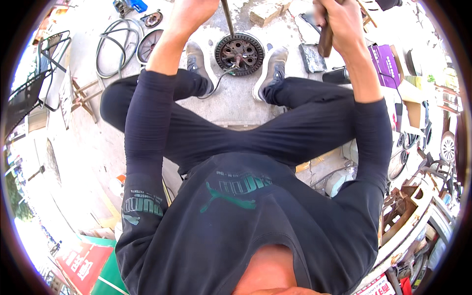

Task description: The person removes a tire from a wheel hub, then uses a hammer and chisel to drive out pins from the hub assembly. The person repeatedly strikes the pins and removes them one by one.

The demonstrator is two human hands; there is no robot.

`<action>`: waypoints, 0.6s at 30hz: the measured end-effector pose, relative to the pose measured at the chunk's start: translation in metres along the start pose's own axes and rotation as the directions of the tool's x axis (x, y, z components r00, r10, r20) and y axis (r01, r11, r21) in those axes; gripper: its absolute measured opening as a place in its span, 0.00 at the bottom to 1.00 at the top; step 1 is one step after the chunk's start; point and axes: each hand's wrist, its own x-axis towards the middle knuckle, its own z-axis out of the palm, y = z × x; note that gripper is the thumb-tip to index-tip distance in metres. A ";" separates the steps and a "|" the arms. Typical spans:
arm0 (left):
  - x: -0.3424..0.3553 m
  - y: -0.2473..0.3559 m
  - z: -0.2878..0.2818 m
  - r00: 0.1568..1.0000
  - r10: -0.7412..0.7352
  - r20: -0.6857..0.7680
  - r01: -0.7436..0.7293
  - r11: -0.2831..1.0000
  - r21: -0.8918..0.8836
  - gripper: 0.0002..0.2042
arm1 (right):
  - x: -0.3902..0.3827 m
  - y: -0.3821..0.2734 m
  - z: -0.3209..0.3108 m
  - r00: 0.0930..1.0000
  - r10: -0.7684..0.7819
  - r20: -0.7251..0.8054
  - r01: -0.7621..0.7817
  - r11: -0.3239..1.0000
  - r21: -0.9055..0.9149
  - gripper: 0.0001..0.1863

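Note:
My left hand (194, 14) is at the upper edge, its fingers cut off by the frame. Beside it a dark metal rod (227, 17) slants down to the rim of a round motor core (239, 54). The core lies on the ground between my shoes, with a toothed rim, round holes and a central shaft; a thin cable runs from it. Up at the right, my right hand (344, 24) is closed round a brown, wooden-looking handle (326, 38). The far end of that tool is not in view.
Left of my feet lie a coiled grey hose (118, 46) and a round rim (149, 46). A wooden block (268, 14) is beyond the core. On the right are a dark flat block (312, 58), a black cylinder (336, 76) and a purple box (385, 66).

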 end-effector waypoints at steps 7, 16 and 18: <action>0.008 -0.042 -0.015 0.996 -0.040 -0.074 0.036 0.998 -0.058 0.12 | 0.001 0.034 -0.018 0.968 0.248 -0.022 -0.247 0.968 0.048 0.18; -0.002 -0.068 -0.027 0.952 -0.213 -0.220 0.175 0.968 -0.179 0.09 | -0.004 0.048 -0.012 0.933 0.343 -0.113 -0.338 0.939 0.062 0.15; -0.001 -0.072 -0.029 0.944 -0.242 -0.225 0.213 0.966 -0.148 0.08 | -0.003 0.049 -0.010 0.925 0.365 -0.107 -0.359 0.931 0.074 0.14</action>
